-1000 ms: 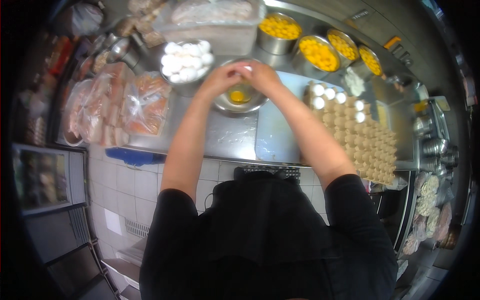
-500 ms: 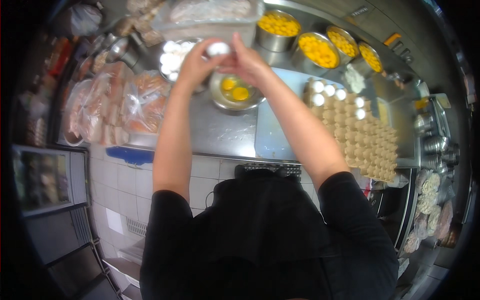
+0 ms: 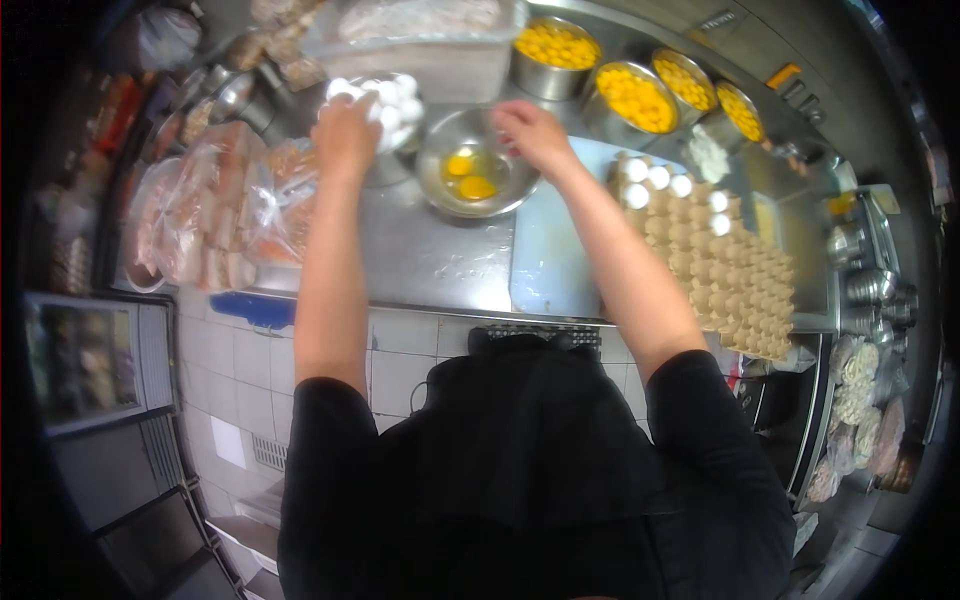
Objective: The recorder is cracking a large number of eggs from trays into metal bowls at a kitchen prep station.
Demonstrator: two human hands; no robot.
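Observation:
My left hand (image 3: 345, 138) is over the near left side of a bowl of white eggs (image 3: 402, 103). Its fingertips are blurred among the eggs, so I cannot tell whether they grip one. Above the right rim of a metal bowl (image 3: 440, 196), my right hand (image 3: 532, 134) has its fingers curled together; anything inside them is hidden. Two raw egg yolks (image 3: 476, 188) lie in clear egg white at the bottom of this bowl. Several more white eggs (image 3: 659, 180) sit at the far end of a stack of cardboard egg trays (image 3: 715, 262), right of my right forearm.
A pale cutting board (image 3: 556, 265) lies right of the bowl on the steel counter (image 3: 420, 265). Behind stand a large lidded or wrapped tub (image 3: 430, 70) and several steel pots (image 3: 552, 83) of yellow pieces. Plastic bags of pinkish food (image 3: 215, 215) crowd the left.
My hands have parted from above the metal bowl, where they held a white egg together. The left moved to the bowl of eggs, the right to the metal bowl's right rim.

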